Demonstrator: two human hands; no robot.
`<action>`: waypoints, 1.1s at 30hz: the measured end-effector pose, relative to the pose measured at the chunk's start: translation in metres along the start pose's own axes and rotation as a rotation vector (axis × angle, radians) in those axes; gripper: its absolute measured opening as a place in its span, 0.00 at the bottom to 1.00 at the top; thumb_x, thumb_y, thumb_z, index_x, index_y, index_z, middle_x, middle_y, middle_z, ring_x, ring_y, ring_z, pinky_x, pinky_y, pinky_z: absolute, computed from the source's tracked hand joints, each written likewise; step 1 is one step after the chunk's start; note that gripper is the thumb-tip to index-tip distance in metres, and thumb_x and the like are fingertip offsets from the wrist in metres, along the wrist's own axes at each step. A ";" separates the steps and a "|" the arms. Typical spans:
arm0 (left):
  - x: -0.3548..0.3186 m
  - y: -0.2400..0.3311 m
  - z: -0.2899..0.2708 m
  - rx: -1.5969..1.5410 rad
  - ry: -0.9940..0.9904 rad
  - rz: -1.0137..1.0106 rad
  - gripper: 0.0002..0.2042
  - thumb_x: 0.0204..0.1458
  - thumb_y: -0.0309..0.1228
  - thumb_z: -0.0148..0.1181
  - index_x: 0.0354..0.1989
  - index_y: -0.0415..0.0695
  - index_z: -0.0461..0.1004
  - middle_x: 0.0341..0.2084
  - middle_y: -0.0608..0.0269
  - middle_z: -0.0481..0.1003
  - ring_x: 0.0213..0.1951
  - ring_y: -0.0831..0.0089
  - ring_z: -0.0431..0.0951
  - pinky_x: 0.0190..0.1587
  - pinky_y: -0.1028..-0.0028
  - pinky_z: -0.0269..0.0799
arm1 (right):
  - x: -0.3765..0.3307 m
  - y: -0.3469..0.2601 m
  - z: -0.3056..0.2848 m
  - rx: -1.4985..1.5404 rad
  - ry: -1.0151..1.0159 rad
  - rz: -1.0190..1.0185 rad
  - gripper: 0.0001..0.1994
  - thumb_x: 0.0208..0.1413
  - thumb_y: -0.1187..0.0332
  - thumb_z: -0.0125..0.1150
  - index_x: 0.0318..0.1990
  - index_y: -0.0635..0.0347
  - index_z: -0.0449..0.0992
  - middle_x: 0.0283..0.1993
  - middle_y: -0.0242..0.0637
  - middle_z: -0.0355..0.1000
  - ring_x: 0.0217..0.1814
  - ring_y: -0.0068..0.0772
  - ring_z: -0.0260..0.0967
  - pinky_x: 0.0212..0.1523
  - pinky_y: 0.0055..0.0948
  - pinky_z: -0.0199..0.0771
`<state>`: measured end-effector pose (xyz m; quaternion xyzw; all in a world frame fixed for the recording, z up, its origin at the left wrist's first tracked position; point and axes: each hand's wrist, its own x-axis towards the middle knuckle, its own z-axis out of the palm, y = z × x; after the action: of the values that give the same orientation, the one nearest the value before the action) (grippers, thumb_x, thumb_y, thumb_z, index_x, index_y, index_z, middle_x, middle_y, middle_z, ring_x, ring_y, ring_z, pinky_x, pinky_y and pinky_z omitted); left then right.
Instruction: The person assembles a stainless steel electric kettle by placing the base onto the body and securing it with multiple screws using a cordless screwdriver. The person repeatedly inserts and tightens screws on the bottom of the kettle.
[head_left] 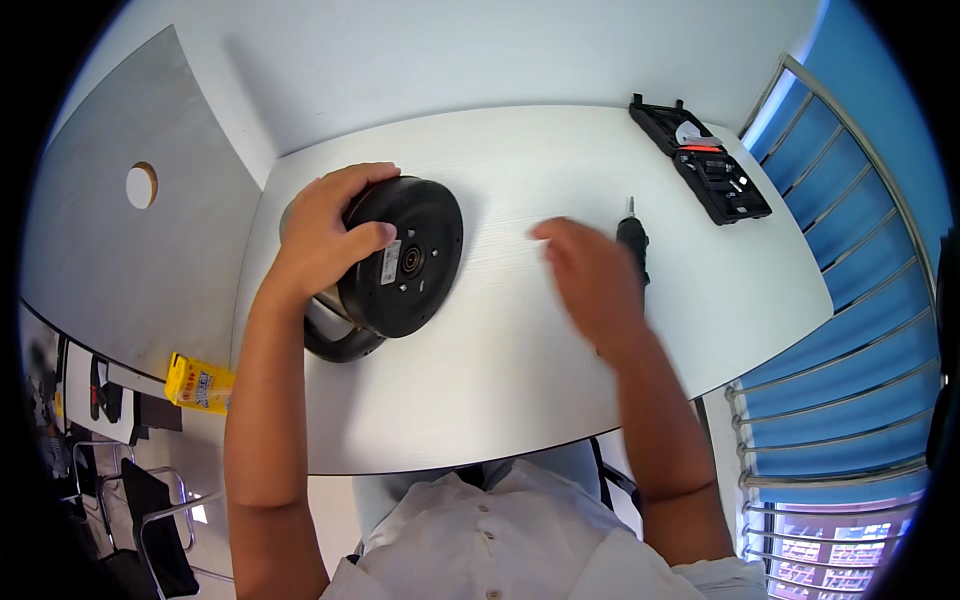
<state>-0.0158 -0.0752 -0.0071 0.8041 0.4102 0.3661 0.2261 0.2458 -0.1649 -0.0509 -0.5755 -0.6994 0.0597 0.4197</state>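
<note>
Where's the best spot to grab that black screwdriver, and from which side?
Likely the thick black body of the screwdriver, from above on your near side, using the nearby right hand. Its slim metal bit points away from you, leaving the thicker end toward you.

The kettle [372, 300] is tipped on the table [520, 400], round black base [412, 260] exposed.

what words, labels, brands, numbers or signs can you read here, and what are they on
None reads clearly enough to quote.
White label on the base of the kettle: printing too small to read.
Yellow package at the left: lettering present, too small and blurred to read.
Open black case: small pale marks, cannot tell whether they are text.
</note>
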 end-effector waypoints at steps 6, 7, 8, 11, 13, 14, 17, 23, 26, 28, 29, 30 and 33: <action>0.006 -0.001 -0.001 0.033 -0.040 0.030 0.28 0.32 0.40 0.60 0.47 0.42 0.76 0.44 0.54 0.77 0.47 0.58 0.76 0.52 0.67 0.68 | -0.030 0.080 -0.085 -0.709 -0.316 -0.166 0.30 0.44 0.86 0.52 0.55 0.46 0.72 0.60 0.27 0.66 0.65 0.41 0.58 0.57 0.45 0.67; 0.007 -0.001 0.000 0.036 -0.045 0.031 0.28 0.33 0.40 0.60 0.47 0.42 0.76 0.44 0.54 0.77 0.47 0.58 0.76 0.52 0.67 0.68 | -0.038 0.083 -0.085 -0.780 -0.361 -0.268 0.31 0.45 0.86 0.53 0.57 0.44 0.70 0.62 0.25 0.63 0.68 0.41 0.54 0.60 0.49 0.64; 0.008 -0.001 0.000 0.032 -0.051 0.020 0.28 0.33 0.40 0.60 0.47 0.42 0.76 0.44 0.54 0.77 0.46 0.58 0.76 0.52 0.67 0.69 | -0.043 0.087 -0.084 -0.848 -0.406 -0.373 0.33 0.45 0.86 0.54 0.59 0.41 0.68 0.65 0.24 0.61 0.71 0.41 0.50 0.64 0.53 0.61; 0.010 0.003 0.000 0.016 -0.066 -0.006 0.27 0.33 0.39 0.60 0.47 0.42 0.76 0.43 0.53 0.77 0.46 0.58 0.76 0.52 0.67 0.69 | -0.048 0.094 -0.074 -0.784 -0.528 -0.519 0.34 0.46 0.83 0.57 0.61 0.37 0.65 0.68 0.21 0.57 0.75 0.40 0.43 0.69 0.59 0.50; 0.010 0.002 -0.001 -0.003 -0.071 -0.018 0.27 0.34 0.38 0.60 0.47 0.42 0.76 0.43 0.53 0.77 0.45 0.58 0.76 0.52 0.67 0.69 | -0.045 0.096 -0.070 -0.748 -0.578 -0.490 0.29 0.45 0.81 0.60 0.56 0.41 0.69 0.63 0.23 0.62 0.71 0.40 0.49 0.69 0.57 0.50; 0.010 0.002 0.000 -0.008 -0.068 -0.005 0.27 0.34 0.38 0.60 0.47 0.41 0.76 0.43 0.53 0.77 0.45 0.58 0.76 0.52 0.67 0.69 | -0.042 0.095 -0.072 -0.752 -0.573 -0.480 0.28 0.45 0.81 0.61 0.55 0.43 0.70 0.62 0.25 0.63 0.70 0.40 0.52 0.68 0.55 0.52; 0.009 0.000 0.001 0.006 -0.063 0.005 0.27 0.34 0.38 0.61 0.48 0.41 0.75 0.43 0.53 0.77 0.45 0.58 0.76 0.52 0.67 0.69 | -0.035 0.088 -0.075 -0.315 -0.298 -0.325 0.25 0.43 0.80 0.62 0.51 0.47 0.71 0.58 0.29 0.66 0.62 0.41 0.60 0.65 0.48 0.59; 0.006 -0.002 -0.001 0.026 -0.039 -0.002 0.27 0.35 0.39 0.61 0.48 0.41 0.75 0.43 0.53 0.77 0.45 0.58 0.76 0.51 0.67 0.69 | -0.059 0.051 -0.069 1.311 0.610 0.143 0.31 0.44 0.76 0.54 0.61 0.59 0.62 0.57 0.38 0.66 0.61 0.41 0.63 0.63 0.46 0.62; 0.009 0.001 0.000 0.041 -0.054 -0.018 0.27 0.35 0.40 0.61 0.49 0.42 0.75 0.43 0.53 0.77 0.46 0.58 0.76 0.52 0.67 0.69 | -0.067 0.048 -0.044 1.739 0.787 0.315 0.24 0.54 0.65 0.55 0.58 0.57 0.64 0.52 0.36 0.67 0.58 0.40 0.63 0.64 0.55 0.58; 0.008 0.000 -0.001 0.046 -0.055 -0.023 0.28 0.36 0.40 0.60 0.49 0.42 0.75 0.43 0.53 0.77 0.46 0.58 0.76 0.52 0.67 0.69 | -0.059 0.040 -0.028 1.848 0.797 0.431 0.19 0.56 0.61 0.57 0.52 0.58 0.68 0.46 0.34 0.69 0.52 0.38 0.66 0.63 0.56 0.59; 0.008 0.000 0.000 0.043 -0.056 -0.029 0.28 0.36 0.40 0.60 0.49 0.42 0.75 0.43 0.53 0.77 0.47 0.58 0.76 0.52 0.66 0.68 | -0.053 0.030 -0.020 1.853 0.826 0.480 0.18 0.56 0.62 0.57 0.52 0.58 0.68 0.45 0.34 0.69 0.50 0.37 0.66 0.64 0.55 0.59; 0.007 0.000 -0.001 0.043 -0.054 -0.038 0.28 0.36 0.41 0.60 0.49 0.43 0.75 0.43 0.53 0.77 0.47 0.58 0.75 0.52 0.66 0.68 | -0.048 0.026 -0.009 1.894 0.813 0.478 0.18 0.55 0.63 0.58 0.52 0.58 0.68 0.45 0.34 0.69 0.50 0.37 0.66 0.64 0.55 0.58; 0.007 0.001 0.002 0.080 -0.031 -0.052 0.28 0.36 0.41 0.60 0.49 0.44 0.75 0.43 0.53 0.77 0.48 0.57 0.75 0.54 0.66 0.67 | -0.027 0.011 0.013 1.957 0.832 0.437 0.17 0.53 0.65 0.60 0.48 0.57 0.67 0.46 0.37 0.69 0.51 0.39 0.66 0.64 0.50 0.59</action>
<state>-0.0114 -0.0704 -0.0046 0.8071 0.4419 0.3309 0.2093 0.2451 -0.1790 -0.0791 -0.0788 -0.0339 0.4654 0.8810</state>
